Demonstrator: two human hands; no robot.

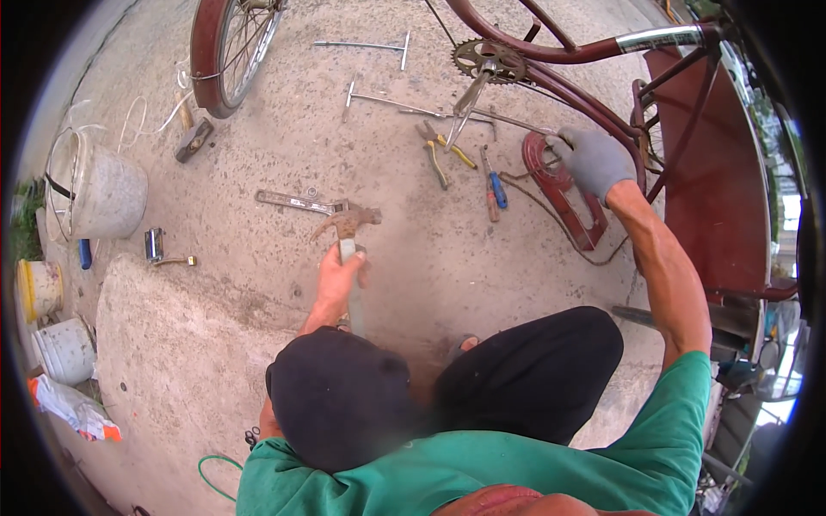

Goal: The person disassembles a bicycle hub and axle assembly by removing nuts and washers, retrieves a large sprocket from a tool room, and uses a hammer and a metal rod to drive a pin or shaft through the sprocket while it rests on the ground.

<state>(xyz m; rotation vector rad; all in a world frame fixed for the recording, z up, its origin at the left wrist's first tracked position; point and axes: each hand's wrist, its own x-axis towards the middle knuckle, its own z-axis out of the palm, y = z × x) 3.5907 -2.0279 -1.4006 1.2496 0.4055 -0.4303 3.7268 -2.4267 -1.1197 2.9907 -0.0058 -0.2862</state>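
Observation:
My bare left hand [335, 279] is closed round the pale handle of a claw hammer [347, 224], its rusty head pointing away from me. Beyond that head lies an adjustable wrench [297, 201], partly covered by it. On my right hand [595, 159] is a grey glove; its fingers are bent over the round end of a red chain guard [572, 202]. A thin metal rod [516, 121] runs up to those fingertips, and what they grip is hidden. A bicycle chain [551, 215] loops round the guard on the ground.
Pliers [434, 153] and a blue-handled screwdriver [497, 187] lie mid-ground. T-handled bars [379, 45] rest beyond. A red cycle frame [594, 95] with its crank stands far right, a wheel [225, 56] far left. Left are a mallet [194, 140] and a white bucket [107, 189].

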